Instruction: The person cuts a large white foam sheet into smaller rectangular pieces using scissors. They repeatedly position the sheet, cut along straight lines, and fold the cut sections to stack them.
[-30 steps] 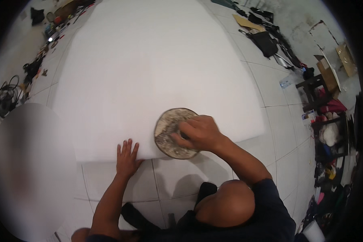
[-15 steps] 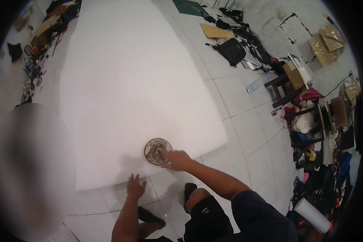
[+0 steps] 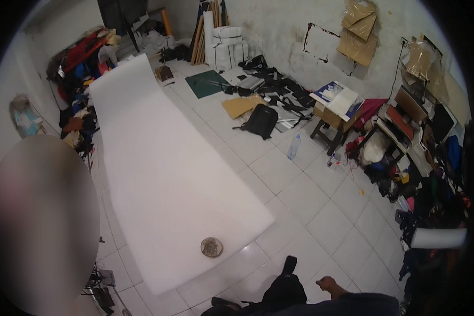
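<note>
While your right hand [image 3: 329,285] hangs low by your leg, grip released and empty, the round disc [image 3: 211,246] lies apart on the white foam sheet [image 3: 163,174]; left hand unseen.

Foam sheets: we count one long white foam sheet [image 3: 163,174] spread across the floor.
Round discs: we see one disc [image 3: 211,247], lying on the sheet near its close edge.
Hands: we find one hand [image 3: 329,285] in view, at the lower edge; a second does not show.
Water bottles: we count one bottle [image 3: 294,147] standing on the tiles.
Backpacks: we count one black backpack [image 3: 262,121] on the floor.
Green mats: we see one green mat [image 3: 207,84] near the far wall.
Stools: we count one wooden stool [image 3: 329,129] with things stacked on it.
Foam rolls: we see one white roll [image 3: 438,238] at the right edge.
</note>
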The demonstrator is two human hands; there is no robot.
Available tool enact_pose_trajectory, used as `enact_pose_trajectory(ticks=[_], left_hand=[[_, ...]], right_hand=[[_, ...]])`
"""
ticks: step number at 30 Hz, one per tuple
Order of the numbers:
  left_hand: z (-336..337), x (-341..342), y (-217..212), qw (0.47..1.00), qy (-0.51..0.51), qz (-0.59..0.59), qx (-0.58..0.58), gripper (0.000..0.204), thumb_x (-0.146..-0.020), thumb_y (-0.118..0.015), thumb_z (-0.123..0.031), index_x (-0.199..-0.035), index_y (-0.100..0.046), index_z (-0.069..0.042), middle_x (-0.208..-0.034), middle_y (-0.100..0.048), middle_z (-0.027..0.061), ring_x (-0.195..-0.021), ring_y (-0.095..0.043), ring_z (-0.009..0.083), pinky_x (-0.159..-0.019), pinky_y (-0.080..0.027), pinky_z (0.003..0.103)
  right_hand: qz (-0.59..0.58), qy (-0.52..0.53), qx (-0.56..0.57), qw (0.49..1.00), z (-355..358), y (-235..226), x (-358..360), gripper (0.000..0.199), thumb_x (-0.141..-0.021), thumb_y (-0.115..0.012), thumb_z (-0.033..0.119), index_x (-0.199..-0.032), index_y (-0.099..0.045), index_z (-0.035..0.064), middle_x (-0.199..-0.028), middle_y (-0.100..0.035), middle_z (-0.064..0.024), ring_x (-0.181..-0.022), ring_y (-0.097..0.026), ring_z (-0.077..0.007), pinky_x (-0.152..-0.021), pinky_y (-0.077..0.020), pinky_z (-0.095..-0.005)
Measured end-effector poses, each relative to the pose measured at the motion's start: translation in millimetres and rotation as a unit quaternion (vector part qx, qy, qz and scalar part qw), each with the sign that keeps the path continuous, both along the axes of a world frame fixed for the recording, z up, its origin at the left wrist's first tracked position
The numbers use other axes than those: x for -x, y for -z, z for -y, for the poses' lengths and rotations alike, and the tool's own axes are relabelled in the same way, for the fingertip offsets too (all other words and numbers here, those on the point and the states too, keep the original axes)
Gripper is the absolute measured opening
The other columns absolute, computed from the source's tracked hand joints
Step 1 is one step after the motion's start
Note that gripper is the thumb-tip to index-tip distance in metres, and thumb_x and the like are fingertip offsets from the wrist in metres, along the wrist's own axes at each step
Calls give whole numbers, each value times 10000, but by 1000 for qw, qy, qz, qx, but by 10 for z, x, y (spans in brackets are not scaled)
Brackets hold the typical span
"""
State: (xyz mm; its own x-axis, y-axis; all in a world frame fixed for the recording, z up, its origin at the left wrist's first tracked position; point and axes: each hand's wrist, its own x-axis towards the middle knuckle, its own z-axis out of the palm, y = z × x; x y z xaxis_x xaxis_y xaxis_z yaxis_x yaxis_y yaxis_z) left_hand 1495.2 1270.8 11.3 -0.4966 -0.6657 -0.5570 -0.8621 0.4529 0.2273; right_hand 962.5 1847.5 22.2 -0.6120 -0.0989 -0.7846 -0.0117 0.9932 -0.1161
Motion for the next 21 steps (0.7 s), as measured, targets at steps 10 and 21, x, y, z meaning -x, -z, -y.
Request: enact_pose_trajectory(ticks=[10,21], left_hand=[[-608,3491,-972,992,-46,-92,-71,412,-915,-517,-372,-1084,-682,-34,-1122,-663,227,-1085,-605,412,-951,-469,456],[-983,5210,-847,975,-189,12,-118,516,-834,-606,-472,-1060,-713,-21,-1123,-675,219,-1103,-624,360,-985,-465,412]], right_hand=[[-102,14,50,993,-1353,-291,1190,497,-802,-688,490,-1023,-708,46,-965,-711,-170,-917,-691,-295,-838,-543,-406],[-121,48,205,970,581,-939,4197,463,-858,-669,439,-1087,-675,36,-947,-707,-199,-900,-691,-312,-823,-538,-395]])
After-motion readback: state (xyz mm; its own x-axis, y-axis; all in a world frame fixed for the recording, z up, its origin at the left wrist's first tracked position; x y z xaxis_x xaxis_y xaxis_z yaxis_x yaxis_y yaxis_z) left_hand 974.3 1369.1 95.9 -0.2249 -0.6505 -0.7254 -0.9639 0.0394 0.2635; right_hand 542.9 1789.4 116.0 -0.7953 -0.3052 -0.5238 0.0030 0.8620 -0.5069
